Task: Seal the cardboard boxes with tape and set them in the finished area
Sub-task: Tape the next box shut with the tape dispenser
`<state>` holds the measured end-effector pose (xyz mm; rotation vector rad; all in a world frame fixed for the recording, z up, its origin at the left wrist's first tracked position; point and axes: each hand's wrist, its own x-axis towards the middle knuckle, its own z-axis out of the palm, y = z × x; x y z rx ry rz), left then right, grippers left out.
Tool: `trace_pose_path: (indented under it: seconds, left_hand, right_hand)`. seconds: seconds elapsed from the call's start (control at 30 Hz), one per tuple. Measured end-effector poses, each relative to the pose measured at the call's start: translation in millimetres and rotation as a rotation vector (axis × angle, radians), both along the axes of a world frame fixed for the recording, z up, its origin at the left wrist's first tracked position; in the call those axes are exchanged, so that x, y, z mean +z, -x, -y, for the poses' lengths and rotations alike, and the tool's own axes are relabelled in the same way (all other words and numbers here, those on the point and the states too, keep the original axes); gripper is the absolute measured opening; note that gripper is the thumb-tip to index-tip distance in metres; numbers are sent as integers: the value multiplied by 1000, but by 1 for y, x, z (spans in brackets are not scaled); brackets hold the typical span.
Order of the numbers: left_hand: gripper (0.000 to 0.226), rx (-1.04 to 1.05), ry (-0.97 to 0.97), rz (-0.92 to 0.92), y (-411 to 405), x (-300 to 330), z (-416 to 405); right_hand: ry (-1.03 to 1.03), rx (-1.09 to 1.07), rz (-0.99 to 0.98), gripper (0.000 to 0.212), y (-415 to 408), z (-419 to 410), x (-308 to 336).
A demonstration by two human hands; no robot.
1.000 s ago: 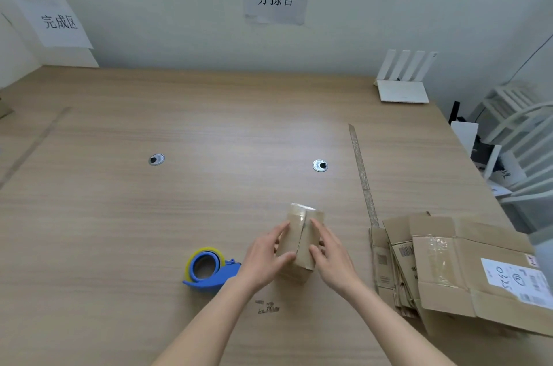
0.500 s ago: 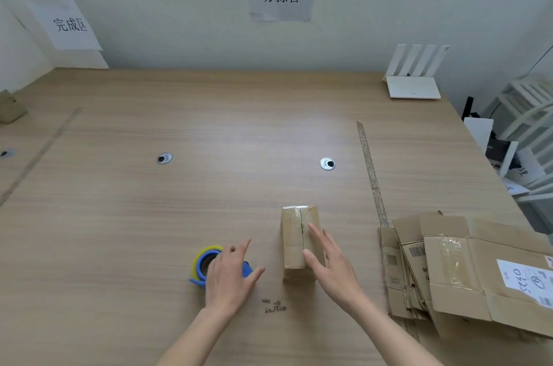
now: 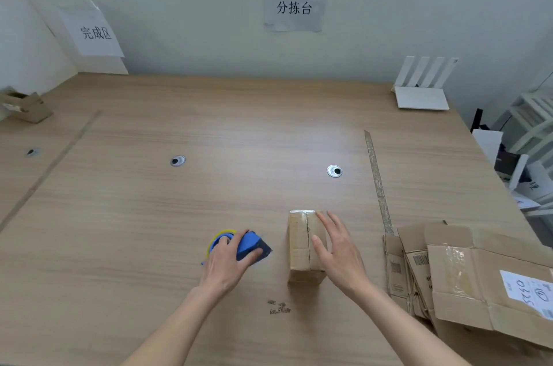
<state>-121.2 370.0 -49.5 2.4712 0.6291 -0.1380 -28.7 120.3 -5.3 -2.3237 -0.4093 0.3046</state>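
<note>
A small brown cardboard box (image 3: 300, 243) stands on the wooden table near its front, top flaps closed with the seam running away from me. My right hand (image 3: 338, 249) lies flat on the box's right flap, fingers straight. Left of the box, my left hand (image 3: 229, 258) grips a blue tape dispenser (image 3: 250, 246) with a yellow-rimmed roll. A paper sign on the left wall (image 3: 95, 33) marks the area at the table's far left.
Flattened cardboard boxes (image 3: 466, 273) are stacked at the front right. A small box (image 3: 27, 106) sits at the far left edge. A white router (image 3: 422, 87) stands at the back right. A tape strip (image 3: 377, 183) and two metal grommets (image 3: 334, 171) mark the tabletop.
My left hand left the box, moved left and closed around the tape dispenser, tilting it up. My right hand stayed on the box, which now rests flat on the table.
</note>
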Motion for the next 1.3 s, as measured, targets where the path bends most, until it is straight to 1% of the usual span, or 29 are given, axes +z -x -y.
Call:
trace_pose_path:
  seconds: [0.1,0.23,0.3,0.37,0.43,0.53,0.57,0.63,0.73,0.8,0.83,0.9,0.97,1.03,1.1,1.2,1.3]
  left_hand:
    - [57,-74,12,125,-15,55,-12]
    - [54,-151,34,269,-22,122,-29]
    - [49,-172,44,313,-23,147,-37]
    - [47,-207,41,330,-22,167,-43]
    - [46,-247,1,343,-20,183,-45]
    - [44,-270,-51,355,-18,200,-45]
    - [44,-269,-82,352,-18,204,-44]
    - [47,-253,-165,334,-16,211,-41]
    - [56,-235,-315,299,-17,216,-32]
    - [63,-224,-308,267,-15,211,-27]
    - [65,-225,-306,240,-11,207,-26]
    - [70,-270,-379,164,4,193,-31]
    - [72,-307,-432,70,18,177,-38]
    - [70,-322,-403,29,21,161,-36]
    - [63,-362,-354,-33,16,149,-20]
    - [47,-371,-314,-111,8,133,-2]
    - [47,-377,-293,-131,0,116,3]
  right_hand:
    - [-80,107,-49,51,-15,-27,35]
    - [-270,160,-227,59,-33,-62,93]
    - [-276,203,-235,59,-38,-75,116]
    - [-255,229,-182,51,-39,-85,135]
    - [-235,220,-95,34,-37,-93,151]
    - [-225,226,-46,11,-34,-99,164]
    - [-233,227,-40,6,-33,-100,167]
    - [-258,208,-38,5,-32,-97,169]
    - [-238,200,-42,6,-28,-90,164]
    - [-198,214,-52,6,-23,-78,156]
    - [-187,187,-60,6,-23,-68,152]
    - [-192,72,-113,8,-26,-35,138]
    - [-119,28,-179,9,-28,5,119]
    - [-66,30,-292,10,-26,36,97]
    - [-94,-43,-375,9,-19,55,76]
    - [-103,-124,-447,10,-11,72,52]
    - [-102,-187,-470,11,-10,80,32]
